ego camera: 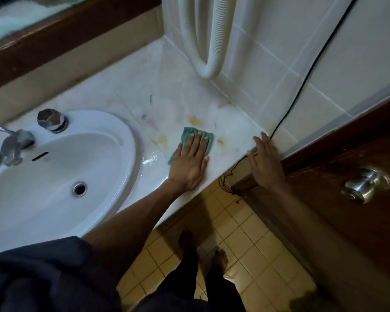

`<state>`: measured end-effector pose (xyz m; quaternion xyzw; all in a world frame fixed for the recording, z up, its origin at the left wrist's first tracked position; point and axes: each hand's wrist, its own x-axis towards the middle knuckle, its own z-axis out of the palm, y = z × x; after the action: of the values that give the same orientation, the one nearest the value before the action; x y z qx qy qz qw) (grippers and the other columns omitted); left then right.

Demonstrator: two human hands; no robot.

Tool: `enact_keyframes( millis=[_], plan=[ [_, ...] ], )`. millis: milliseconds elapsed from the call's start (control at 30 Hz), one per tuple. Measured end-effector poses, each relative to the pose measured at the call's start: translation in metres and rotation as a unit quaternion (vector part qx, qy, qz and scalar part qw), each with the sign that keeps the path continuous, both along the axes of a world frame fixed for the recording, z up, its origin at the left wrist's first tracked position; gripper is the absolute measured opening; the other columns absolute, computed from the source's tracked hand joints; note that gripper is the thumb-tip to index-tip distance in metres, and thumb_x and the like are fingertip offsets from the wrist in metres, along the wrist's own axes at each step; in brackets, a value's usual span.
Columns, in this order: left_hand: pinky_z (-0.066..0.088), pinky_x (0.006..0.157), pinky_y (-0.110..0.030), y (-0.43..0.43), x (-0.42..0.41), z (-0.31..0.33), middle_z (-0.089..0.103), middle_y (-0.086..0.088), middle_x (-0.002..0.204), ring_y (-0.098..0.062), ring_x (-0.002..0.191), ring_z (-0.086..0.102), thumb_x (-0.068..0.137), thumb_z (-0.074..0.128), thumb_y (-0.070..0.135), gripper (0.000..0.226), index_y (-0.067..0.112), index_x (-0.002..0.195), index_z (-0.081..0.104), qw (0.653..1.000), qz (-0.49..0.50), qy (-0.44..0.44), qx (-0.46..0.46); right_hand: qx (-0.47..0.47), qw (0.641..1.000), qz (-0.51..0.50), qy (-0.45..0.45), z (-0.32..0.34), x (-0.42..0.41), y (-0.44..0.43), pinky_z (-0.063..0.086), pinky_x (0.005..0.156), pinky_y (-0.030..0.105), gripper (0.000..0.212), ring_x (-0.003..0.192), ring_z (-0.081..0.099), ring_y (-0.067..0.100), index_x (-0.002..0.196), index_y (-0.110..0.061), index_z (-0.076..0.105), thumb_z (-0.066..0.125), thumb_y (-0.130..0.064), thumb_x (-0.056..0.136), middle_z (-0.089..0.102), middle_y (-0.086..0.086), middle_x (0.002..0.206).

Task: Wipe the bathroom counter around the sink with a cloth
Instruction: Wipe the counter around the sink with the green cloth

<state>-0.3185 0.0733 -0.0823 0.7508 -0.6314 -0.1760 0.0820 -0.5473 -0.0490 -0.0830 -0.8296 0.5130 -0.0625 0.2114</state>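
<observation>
A folded green cloth lies on the white marble counter, just right of the white oval sink. My left hand presses flat on the cloth with fingers spread, covering most of it. My right hand rests open on the counter's right front corner, next to the tiled wall, with nothing in it. Yellowish stains mark the counter just beyond and beside the cloth. A wet sheen shows between sink rim and cloth.
A chrome faucet and tap knob sit at the sink's back. A white ribbed hose hangs against the tiled wall, and a black cable runs down past the counter corner. A wooden door with a metal knob is at right.
</observation>
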Motion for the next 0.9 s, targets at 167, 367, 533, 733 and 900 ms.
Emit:
enact_keyframes(
  millis=[167,367,533,733,900],
  plan=[
    [0.004,0.127,-0.051,-0.042,-0.055,0.002,-0.006,-0.003,0.170,-0.023,0.157,-0.011,0.109,0.015,0.044,0.060,0.021,0.162,0.000,0.998,-0.061,0.012,0.013,-0.010,0.999,0.019,0.034,0.004,-0.007,-0.005,0.016,0.123,0.046,0.050,0.151,0.017,0.030,0.153,-0.011,0.029,0.033,-0.028,0.106,0.018,0.014,0.164],
    [-0.004,0.126,-0.036,-0.015,0.019,-0.001,-0.004,0.009,0.170,-0.013,0.157,-0.009,0.109,0.017,0.044,0.056,0.031,0.162,0.002,0.963,-0.268,-0.023,-0.007,-0.018,0.999,0.022,0.023,0.010,-0.006,-0.005,0.016,0.123,0.044,0.048,0.149,0.022,0.033,0.152,-0.008,0.032,0.031,-0.024,0.107,0.021,0.016,0.163],
    [0.008,0.127,-0.051,-0.076,0.017,-0.002,-0.002,0.003,0.171,-0.019,0.157,-0.005,0.108,0.015,0.046,0.059,0.028,0.163,0.001,0.995,-0.100,-0.026,0.006,-0.001,1.000,0.018,0.001,0.012,-0.006,-0.008,0.015,0.124,0.042,0.048,0.151,0.019,0.030,0.152,-0.007,0.033,0.028,-0.025,0.107,0.020,0.015,0.163],
    [0.001,0.127,-0.051,-0.124,-0.060,0.003,-0.002,-0.003,0.171,-0.025,0.158,-0.006,0.107,0.016,0.045,0.061,0.024,0.163,0.003,0.997,-0.071,-0.016,0.015,-0.001,0.999,0.012,-0.036,0.011,-0.015,-0.010,0.023,0.122,0.041,0.047,0.148,0.026,0.028,0.147,-0.003,0.041,0.033,-0.025,0.107,0.032,0.015,0.159],
    [0.002,0.127,-0.050,-0.099,-0.055,0.004,0.001,-0.001,0.171,-0.022,0.157,-0.006,0.104,0.006,0.049,0.061,0.029,0.162,0.006,0.979,-0.202,-0.028,0.009,0.013,0.997,0.002,-0.077,0.022,-0.023,-0.018,0.034,0.117,0.042,0.043,0.139,0.042,0.028,0.139,0.002,0.048,0.034,-0.020,0.105,0.047,0.019,0.146]
  ],
)
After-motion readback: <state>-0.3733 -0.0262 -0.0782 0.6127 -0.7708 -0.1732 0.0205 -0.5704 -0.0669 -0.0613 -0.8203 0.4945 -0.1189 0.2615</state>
